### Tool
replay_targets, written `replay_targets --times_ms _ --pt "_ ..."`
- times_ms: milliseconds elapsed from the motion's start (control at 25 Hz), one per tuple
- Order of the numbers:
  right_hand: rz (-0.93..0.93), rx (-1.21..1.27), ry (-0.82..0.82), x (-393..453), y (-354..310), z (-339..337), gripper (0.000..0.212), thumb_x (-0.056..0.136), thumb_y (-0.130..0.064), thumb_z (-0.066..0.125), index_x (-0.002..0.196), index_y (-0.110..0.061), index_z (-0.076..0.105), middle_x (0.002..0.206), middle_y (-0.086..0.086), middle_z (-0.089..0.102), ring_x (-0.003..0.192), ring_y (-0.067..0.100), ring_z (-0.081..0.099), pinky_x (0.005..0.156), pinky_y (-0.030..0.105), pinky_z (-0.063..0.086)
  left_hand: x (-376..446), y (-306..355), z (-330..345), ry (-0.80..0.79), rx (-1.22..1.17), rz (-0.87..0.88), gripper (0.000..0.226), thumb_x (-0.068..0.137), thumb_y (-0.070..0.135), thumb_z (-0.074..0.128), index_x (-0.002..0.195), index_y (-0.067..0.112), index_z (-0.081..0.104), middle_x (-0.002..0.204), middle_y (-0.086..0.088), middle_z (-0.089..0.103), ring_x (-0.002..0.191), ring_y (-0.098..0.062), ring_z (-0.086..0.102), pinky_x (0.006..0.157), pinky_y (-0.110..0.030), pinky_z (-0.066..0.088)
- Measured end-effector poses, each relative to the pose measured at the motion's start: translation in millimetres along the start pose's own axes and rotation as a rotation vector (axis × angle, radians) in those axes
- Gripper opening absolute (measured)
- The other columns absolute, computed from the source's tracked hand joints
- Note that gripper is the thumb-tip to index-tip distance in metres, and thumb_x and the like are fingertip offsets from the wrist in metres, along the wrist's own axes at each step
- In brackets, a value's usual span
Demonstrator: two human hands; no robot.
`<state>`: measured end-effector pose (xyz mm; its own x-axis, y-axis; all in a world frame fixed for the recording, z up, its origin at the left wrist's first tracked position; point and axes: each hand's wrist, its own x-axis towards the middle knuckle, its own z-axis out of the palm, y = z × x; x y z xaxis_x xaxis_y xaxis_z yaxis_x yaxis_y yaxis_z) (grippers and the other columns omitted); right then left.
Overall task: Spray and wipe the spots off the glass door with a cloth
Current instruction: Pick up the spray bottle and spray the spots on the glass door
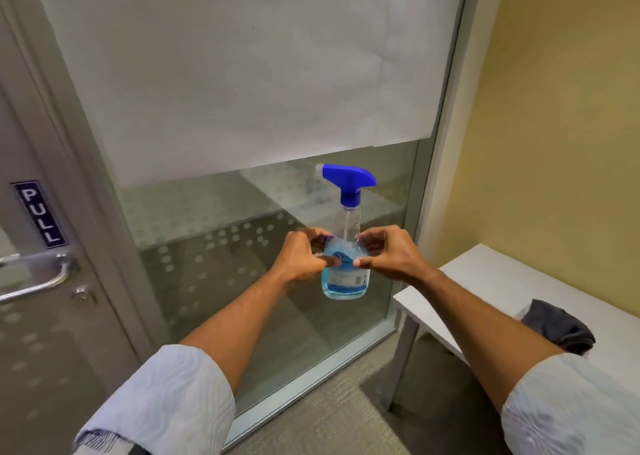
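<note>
Step in hand: getting the spray ready, by my reading. No spraying yet; nobody's finger is on the trigger, and the cloth is not in use

Spray bottle (346, 274) held upright in front of the glass door (221, 232), right of centre, at about the line where the frosted upper part gives way to clear glass. Blue liquid fills the lower body; blue trigger head (348, 179) on top, nozzle pointing left. Pale round marks show on the clear glass to the left of the bottle and further left near the handle (38, 274); whether they are the spots to clean or a printed pattern, I cannot tell

Left hand (304, 257): fingers curled, thumb and fingertips pinching the bottle's left shoulder. Right hand (388, 255): same on the right shoulder, thumb tip on the label. Both clamped on the bottle body, neither open

Cloth (557, 330): dark grey, bunched, lying on the white table (485, 281) at the right, well apart from both hands

Next move, as I judge it: one hand shifts up to the neck so a finger reaches the trigger, nozzle turned to face the glass. The other hand then goes free to fetch the cloth from the table

Risk: a two-sided pinch on a smooth bottle could slip during the regrip
</note>
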<state>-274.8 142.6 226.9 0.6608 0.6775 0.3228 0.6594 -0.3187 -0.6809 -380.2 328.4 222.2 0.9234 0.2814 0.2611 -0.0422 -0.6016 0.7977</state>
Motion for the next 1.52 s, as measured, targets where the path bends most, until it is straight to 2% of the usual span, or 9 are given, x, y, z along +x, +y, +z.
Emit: replay_targets --times_ms 200,520,720,800,920,1040,1240,1400,1520 --pt "-0.110 0.052 -0.094 -26 -49 34 0.058 0.067 -0.027 0.089 0.116 -0.005 0.068 0.096 -0.001 0.069 0.084 0.004 0.067 0.073 0.011 0.054 -80 6 -35 0.140 0.023 -0.099 0.041 0.069 0.012 0.086 0.105 0.019 0.067 0.092 0.012 0.067 0.086 0.000 0.064 0.060 -0.003 0.048" --pt "-0.237 0.128 -0.216 -58 -137 97 0.054 0.065 -0.023 0.089 0.112 -0.005 0.070 0.098 0.004 0.073 0.086 0.011 0.070 0.081 0.026 0.059 -195 10 -104 0.295 0.130 -0.191 0.046 0.069 0.013 0.086 0.111 0.015 0.065 0.099 0.004 0.069 0.091 -0.006 0.066 0.068 -0.012 0.053" --pt "-0.283 0.162 -0.278 -66 -195 143 0.057 0.063 -0.022 0.090 0.114 -0.006 0.069 0.094 -0.002 0.071 0.083 0.005 0.068 0.080 0.020 0.057 -257 6 -153 0.400 0.197 -0.206 0.043 0.069 0.012 0.087 0.108 0.012 0.067 0.091 0.006 0.068 0.079 0.001 0.064 0.063 -0.004 0.048" --pt "-0.300 0.179 -0.314 -69 -222 166 0.058 0.062 -0.023 0.090 0.114 -0.006 0.069 0.094 -0.003 0.070 0.083 0.001 0.067 0.078 0.014 0.056 -283 2 -177 0.439 0.231 -0.214 0.043 0.069 0.014 0.087 0.107 0.011 0.067 0.092 0.004 0.070 0.080 -0.003 0.066 0.064 -0.006 0.049" --pt "-0.307 0.222 -0.359 -77 -264 201 0.058 0.062 -0.022 0.091 0.114 -0.005 0.069 0.098 0.000 0.071 0.087 0.005 0.068 0.080 0.018 0.056 -322 -10 -215 0.484 0.240 -0.228 0.043 0.069 0.015 0.087 0.107 0.010 0.069 0.094 0.000 0.072 0.081 -0.007 0.068 0.066 -0.009 0.052" --pt "-0.308 0.260 -0.407 -86 -312 243 0.057 0.063 -0.019 0.090 0.114 -0.005 0.068 0.102 0.004 0.072 0.090 0.010 0.069 0.079 0.015 0.054 -365 -24 -259 0.530 0.250 -0.240 0.041 0.067 0.014 0.087 0.104 0.010 0.070 0.090 -0.001 0.074 0.077 -0.007 0.068 0.066 -0.010 0.053" --pt "-0.327 0.315 -0.460 -94 -388 314 0.055 0.064 -0.014 0.090 0.114 -0.005 0.067 0.106 0.006 0.071 0.092 0.009 0.068 0.079 0.013 0.054 -429 -50 -336 0.592 0.263 -0.265 0.039 0.066 0.016 0.088 0.100 0.010 0.070 0.086 -0.001 0.074 0.074 -0.009 0.069 0.067 -0.015 0.056" --pt "-0.346 0.319 -0.512 -93 -443 358 0.057 0.066 -0.011 0.088 0.117 0.000 0.065 0.109 0.012 0.071 0.096 0.017 0.069 0.089 0.026 0.055 -467 -65 -387 0.639 0.286 -0.280 0.037 0.066 0.014 0.088 0.098 0.007 0.070 0.083 -0.002 0.072 0.067 -0.005 0.064 0.064 -0.012 0.053" --pt "-0.366 0.345 -0.531 -86 -475 383 0.055 0.068 -0.014 0.088 0.117 -0.003 0.066 0.107 0.008 0.072 0.094 0.013 0.070 0.085 0.023 0.055 -481 -75 -420 0.675 0.298 -0.295 0.035 0.065 0.016 0.088 0.094 0.007 0.070 0.082 -0.002 0.073 0.065 -0.003 0.063 0.063 -0.012 0.052"
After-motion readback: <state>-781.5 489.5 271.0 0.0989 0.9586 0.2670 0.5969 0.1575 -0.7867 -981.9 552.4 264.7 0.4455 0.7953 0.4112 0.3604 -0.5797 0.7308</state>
